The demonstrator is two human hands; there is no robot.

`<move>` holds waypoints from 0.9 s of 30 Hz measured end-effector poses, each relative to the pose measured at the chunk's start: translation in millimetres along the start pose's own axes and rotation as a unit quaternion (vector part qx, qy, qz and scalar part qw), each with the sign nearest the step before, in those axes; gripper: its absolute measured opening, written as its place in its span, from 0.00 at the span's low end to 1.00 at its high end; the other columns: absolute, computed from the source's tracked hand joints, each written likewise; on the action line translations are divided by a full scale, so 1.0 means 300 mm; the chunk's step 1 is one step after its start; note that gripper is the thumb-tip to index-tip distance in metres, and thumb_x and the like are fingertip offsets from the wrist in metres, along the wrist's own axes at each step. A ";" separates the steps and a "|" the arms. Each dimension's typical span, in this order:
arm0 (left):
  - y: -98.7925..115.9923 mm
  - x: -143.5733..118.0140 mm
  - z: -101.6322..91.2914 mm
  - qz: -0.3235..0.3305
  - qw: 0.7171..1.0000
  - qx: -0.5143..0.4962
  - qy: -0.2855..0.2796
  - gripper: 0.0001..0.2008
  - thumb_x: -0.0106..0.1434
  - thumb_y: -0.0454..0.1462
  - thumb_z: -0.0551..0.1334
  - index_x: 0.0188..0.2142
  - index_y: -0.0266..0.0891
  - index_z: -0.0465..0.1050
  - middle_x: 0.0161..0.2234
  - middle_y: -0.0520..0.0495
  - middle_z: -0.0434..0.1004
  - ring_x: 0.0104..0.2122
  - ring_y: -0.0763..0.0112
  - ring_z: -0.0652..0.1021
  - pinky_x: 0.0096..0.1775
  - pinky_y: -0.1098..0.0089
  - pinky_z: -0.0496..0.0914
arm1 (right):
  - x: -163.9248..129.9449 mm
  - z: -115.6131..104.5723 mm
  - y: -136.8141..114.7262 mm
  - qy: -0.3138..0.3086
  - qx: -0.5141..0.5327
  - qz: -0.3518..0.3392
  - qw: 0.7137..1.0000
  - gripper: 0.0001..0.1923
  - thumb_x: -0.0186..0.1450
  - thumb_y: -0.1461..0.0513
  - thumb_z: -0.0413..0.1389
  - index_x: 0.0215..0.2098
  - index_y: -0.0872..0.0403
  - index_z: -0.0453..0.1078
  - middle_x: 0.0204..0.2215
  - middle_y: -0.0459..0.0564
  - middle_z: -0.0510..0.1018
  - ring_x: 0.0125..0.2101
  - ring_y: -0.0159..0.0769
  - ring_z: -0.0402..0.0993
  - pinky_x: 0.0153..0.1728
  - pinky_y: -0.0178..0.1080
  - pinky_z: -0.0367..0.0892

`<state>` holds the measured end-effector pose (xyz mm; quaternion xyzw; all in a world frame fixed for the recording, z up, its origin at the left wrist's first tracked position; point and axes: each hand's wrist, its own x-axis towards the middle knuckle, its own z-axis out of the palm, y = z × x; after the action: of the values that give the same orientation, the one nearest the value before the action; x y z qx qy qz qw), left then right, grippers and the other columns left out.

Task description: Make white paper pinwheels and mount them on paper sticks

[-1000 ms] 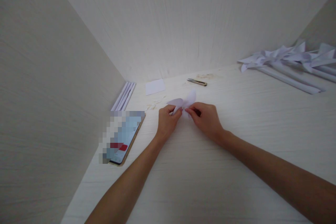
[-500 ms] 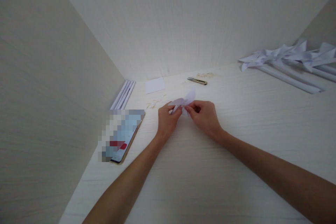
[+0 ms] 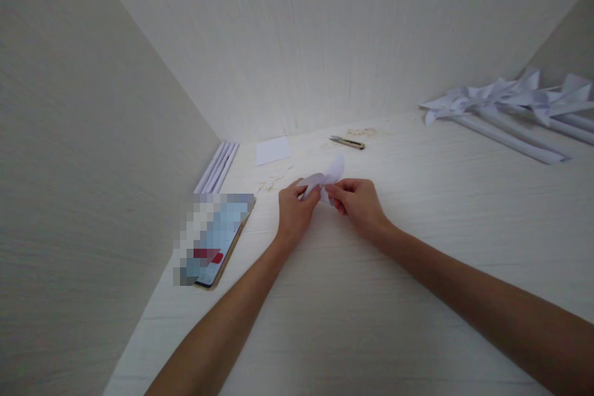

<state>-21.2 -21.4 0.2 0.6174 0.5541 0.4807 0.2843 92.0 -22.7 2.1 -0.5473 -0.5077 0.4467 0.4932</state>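
A white paper pinwheel (image 3: 335, 168) is held above the table between both hands, its curved blades pointing up and outward. My left hand (image 3: 296, 207) is closed on its left side, thumb and fingers pinching the folded paper near the centre. At the centre, the thumb and index finger of my right hand (image 3: 359, 203) are pinched together, touching the paper. Whatever small thing may lie between those right fingertips is too small to make out. Part of the pinwheel is hidden behind the fingers.
Thread snips (image 3: 347, 143) lie beyond my hands, beside brownish scraps (image 3: 362, 132). A white paper square (image 3: 273, 151) sits at the back. Rolled paper sticks (image 3: 216, 167) and a partly blurred phone (image 3: 223, 241) are on the left. Several paper pinwheels (image 3: 501, 99) with sticks lie at right.
My right fingers have shifted slightly left and in toward the pinwheel's centre, the other fingers curling lower. My left hand keeps its hold almost unmoved.
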 end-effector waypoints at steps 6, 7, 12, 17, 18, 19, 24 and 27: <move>-0.009 0.002 0.005 -0.031 0.999 -0.019 0.001 0.12 0.49 0.37 0.57 0.14 0.36 0.63 0.14 0.56 0.55 0.18 0.79 0.58 0.21 0.75 0.54 | -0.001 -0.031 0.022 0.033 -0.299 -0.319 0.899 0.11 0.54 0.64 0.49 0.15 0.57 0.64 0.16 0.47 0.69 0.18 0.28 0.60 0.21 0.33 0.52; -0.012 0.002 0.006 -0.033 0.999 -0.025 0.000 0.12 0.49 0.38 0.57 0.14 0.36 0.62 0.14 0.57 0.55 0.18 0.79 0.57 0.21 0.75 0.53 | -0.003 -0.032 0.023 0.033 -0.315 -0.335 0.887 0.12 0.55 0.64 0.49 0.15 0.57 0.64 0.16 0.47 0.70 0.18 0.28 0.60 0.21 0.33 0.52; -0.010 -0.002 0.005 -0.038 0.999 -0.038 0.001 0.10 0.50 0.38 0.57 0.17 0.35 0.66 0.15 0.56 0.58 0.18 0.79 0.58 0.21 0.75 0.54 | -0.012 -0.006 0.009 0.061 -0.191 -0.175 0.964 0.12 0.52 0.63 0.52 0.12 0.56 0.62 0.11 0.45 0.65 0.15 0.27 0.58 0.19 0.33 0.52; 0.001 -0.002 0.005 -0.042 0.999 -0.019 -0.001 0.11 0.49 0.38 0.57 0.15 0.35 0.65 0.14 0.57 0.56 0.18 0.80 0.57 0.20 0.75 0.53 | -0.009 0.014 0.005 0.004 0.031 0.018 0.999 0.14 0.52 0.60 0.51 0.11 0.55 0.59 0.08 0.41 0.61 0.10 0.24 0.53 0.13 0.32 0.49; 0.000 -0.001 0.006 -0.042 0.999 -0.019 0.000 0.11 0.49 0.38 0.57 0.15 0.35 0.65 0.14 0.57 0.55 0.17 0.80 0.57 0.20 0.75 0.53 | -0.007 0.012 0.007 0.004 0.023 0.012 1.000 0.14 0.52 0.60 0.51 0.11 0.55 0.59 0.08 0.42 0.61 0.10 0.24 0.53 0.13 0.32 0.49; -0.001 0.000 0.007 -0.042 0.999 -0.020 0.002 0.11 0.50 0.38 0.57 0.15 0.35 0.65 0.14 0.57 0.55 0.17 0.80 0.57 0.20 0.75 0.53 | -0.006 0.007 0.009 0.012 -0.008 -0.016 1.000 0.14 0.52 0.61 0.51 0.11 0.55 0.59 0.09 0.42 0.62 0.11 0.25 0.54 0.14 0.32 0.50; -0.008 0.000 0.010 -0.031 0.999 -0.026 0.005 0.11 0.49 0.39 0.58 0.16 0.35 0.66 0.15 0.56 0.57 0.18 0.79 0.57 0.21 0.75 0.53 | -0.001 -0.028 0.023 0.030 -0.275 -0.298 0.914 0.12 0.54 0.64 0.50 0.14 0.56 0.61 0.15 0.45 0.67 0.18 0.28 0.58 0.21 0.34 0.51; -0.003 -0.003 0.007 -0.020 1.000 -0.012 0.010 0.11 0.49 0.38 0.58 0.15 0.35 0.66 0.15 0.56 0.58 0.18 0.79 0.58 0.22 0.75 0.55 | 0.003 -0.036 0.028 0.026 -0.311 -0.327 0.892 0.12 0.56 0.64 0.49 0.15 0.56 0.62 0.15 0.45 0.67 0.18 0.27 0.58 0.22 0.34 0.51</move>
<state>-19.6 -21.6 -1.8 0.5980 0.5630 0.4877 0.2959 103.6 -22.6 -5.1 -0.4875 -0.7578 0.0651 0.4289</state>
